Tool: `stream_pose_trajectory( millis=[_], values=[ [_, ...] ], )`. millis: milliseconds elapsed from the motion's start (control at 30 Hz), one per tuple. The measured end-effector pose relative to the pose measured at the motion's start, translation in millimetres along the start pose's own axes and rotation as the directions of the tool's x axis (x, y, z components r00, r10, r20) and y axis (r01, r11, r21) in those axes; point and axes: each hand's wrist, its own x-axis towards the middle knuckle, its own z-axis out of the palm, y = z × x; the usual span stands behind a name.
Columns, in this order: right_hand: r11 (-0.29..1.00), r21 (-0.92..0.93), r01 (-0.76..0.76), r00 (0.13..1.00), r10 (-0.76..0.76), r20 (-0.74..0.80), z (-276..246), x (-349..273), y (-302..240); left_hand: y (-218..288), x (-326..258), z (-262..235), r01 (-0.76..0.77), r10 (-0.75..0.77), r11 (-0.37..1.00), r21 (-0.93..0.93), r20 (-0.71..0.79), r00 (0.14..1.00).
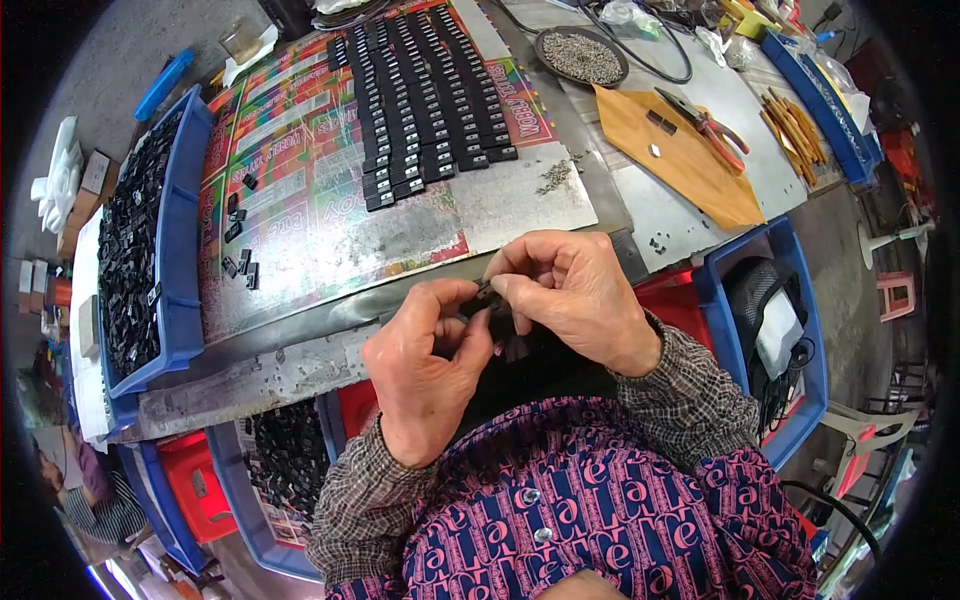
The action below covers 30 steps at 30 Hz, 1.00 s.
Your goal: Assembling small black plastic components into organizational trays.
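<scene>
Left, blue bin [181, 250] of black parts [132, 250]; above, dark dish [541, 55] of metal bits [582, 58]. Left hand [425, 365] and right hand [585, 300]: fingers [446, 293] pinching a small dark piece [485, 292].

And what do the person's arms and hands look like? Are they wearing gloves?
No gloves: the left hand and the right hand are both bare. Each forearm has a long checked sleeve, black-and-grey with pale lines; see the left sleeve and the right sleeve. Higher up, there's a navy-and-pink garment with a letter pattern.
</scene>
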Motion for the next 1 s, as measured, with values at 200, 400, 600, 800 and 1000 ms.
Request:
stream_pose_trajectory(
  millis=[200, 400, 600, 800, 1000],
  values=[
    [0.997, -0.054, 0.046, 0.999, -0.045, 0.027, 2.1, 6.1, 1.8, -9.3, 3.2, 0.2, -0.204, 0.213, 0.957, 0.208, -0.023, 0.977],
    [0.999, -0.033, 0.034, 0.999, -0.034, 0.003, 2.6, 8.8, 0.2, -10.1, 9.5, -1.7, -0.350, 0.380, 0.872, 0.343, -0.023, 0.925],
    [0.998, 0.035, 0.059, 0.998, -0.060, 0.023, 1.0, 15.3, 1.1, -12.4, 24.1, -13.4, -0.286, 0.292, 0.920, 0.269, 0.019, 0.956],
    [0.988, -0.063, 0.145, 0.988, -0.148, -0.048, -3.5, 18.3, 3.9, -28.7, 46.7, -35.8, -0.152, 0.152, 0.952, 0.266, 0.019, 0.988],
    [0.977, -0.085, 0.196, 0.979, -0.200, -0.038, -6.5, 20.2, 13.2, -53.9, 98.3, -65.7, -0.115, 0.115, 0.926, 0.361, 0.019, 0.993]
  ],
)
